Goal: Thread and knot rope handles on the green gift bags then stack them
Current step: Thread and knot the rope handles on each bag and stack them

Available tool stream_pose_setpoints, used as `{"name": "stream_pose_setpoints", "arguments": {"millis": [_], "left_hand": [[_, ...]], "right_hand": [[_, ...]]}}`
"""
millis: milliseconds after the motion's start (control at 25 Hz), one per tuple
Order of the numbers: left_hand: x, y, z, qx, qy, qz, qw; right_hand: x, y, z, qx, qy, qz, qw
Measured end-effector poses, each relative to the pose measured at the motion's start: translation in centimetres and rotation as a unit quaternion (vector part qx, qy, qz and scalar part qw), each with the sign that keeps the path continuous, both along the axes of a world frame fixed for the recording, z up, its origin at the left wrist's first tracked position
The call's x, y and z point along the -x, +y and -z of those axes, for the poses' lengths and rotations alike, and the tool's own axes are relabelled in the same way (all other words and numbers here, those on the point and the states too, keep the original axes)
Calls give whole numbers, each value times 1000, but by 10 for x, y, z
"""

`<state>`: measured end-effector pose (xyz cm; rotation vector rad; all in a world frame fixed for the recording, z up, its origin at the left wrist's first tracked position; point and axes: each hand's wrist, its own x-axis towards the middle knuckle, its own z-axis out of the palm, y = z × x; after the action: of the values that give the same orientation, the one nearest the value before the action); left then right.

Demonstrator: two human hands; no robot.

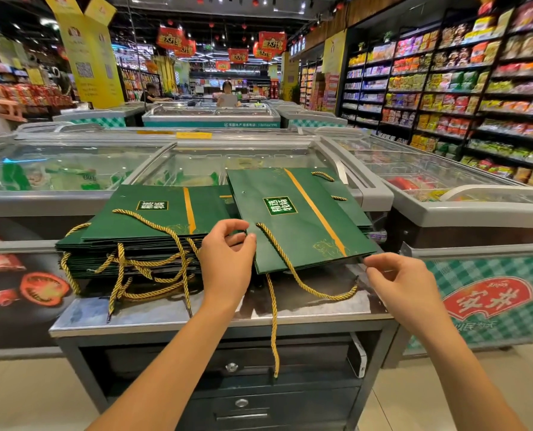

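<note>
Head view, centre: your left hand [228,259] and right hand [399,281] are pinching the top green bag [299,237] by its edges; tugging its dangling rope [273,321] could unthread it.

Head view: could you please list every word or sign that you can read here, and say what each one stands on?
"精选牧场": label on the top green bag and on the bag stack beside it.
"盛大开业": red hanging banners.
"安井": red logo on the freezer front.
Far freezer strip, yellow pillar poster, shelf packets: too small or blurred to read.
</note>
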<state>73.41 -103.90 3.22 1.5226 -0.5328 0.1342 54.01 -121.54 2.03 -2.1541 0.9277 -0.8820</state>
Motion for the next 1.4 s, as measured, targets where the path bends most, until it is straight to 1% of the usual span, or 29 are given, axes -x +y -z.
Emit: {"name": "stream_pose_setpoints", "arguments": {"millis": [80, 200, 280, 360, 520, 600, 640, 680, 760, 840, 920, 1000, 1160, 1320, 1400], "left_hand": [[-1, 0, 1, 3, 4, 0, 1000], [0, 0, 2, 5, 9, -3, 1000], [0, 0, 3, 2, 11, 0, 1000], [-1, 1, 4, 9, 17, 9, 1000], [1, 3, 5, 31, 33, 24, 999], [3, 4, 6, 38, 31, 29, 998], [5, 6, 6, 41, 28, 33, 998], [7, 8, 6, 44, 27, 36, 998], [13, 14, 8, 50, 30, 47, 997], [19, 21, 12, 45, 36, 64, 996], [22, 28, 14, 23, 49, 83, 995], [23, 34, 15, -2, 64, 99, 993], [25, 42, 14, -61, 58, 122, 989], [23, 42, 10, -149, 67, 173, 971], [20, 41, 7, -160, 73, 167, 970]], "right_hand": [[0, -2, -1, 48, 44, 10, 998], [-8, 0, -4, 82, 133, -2, 988], [-17, 4, -4, 108, 188, 24, 976], [-24, 6, -2, 121, 215, 38, 968], [-15, 6, 4, 83, 144, -19, 986], [-4, 11, 1, 50, 78, -69, 993], [0, 16, -3, 23, 30, -100, 994], [2, 21, -8, -4, -17, -129, 991], [1, 27, -19, -1, -93, -161, 983], [-10, 30, -28, 16, -126, -179, 976], [-31, 32, -34, 6, -128, -199, 971], [-58, 32, -32, -3, -113, -216, 970], [-100, 31, -23, 34, -93, -207, 973], [-110, 34, -18, 59, -109, -183, 975], [-105, 37, -12, 60, -106, -189, 974]]}}
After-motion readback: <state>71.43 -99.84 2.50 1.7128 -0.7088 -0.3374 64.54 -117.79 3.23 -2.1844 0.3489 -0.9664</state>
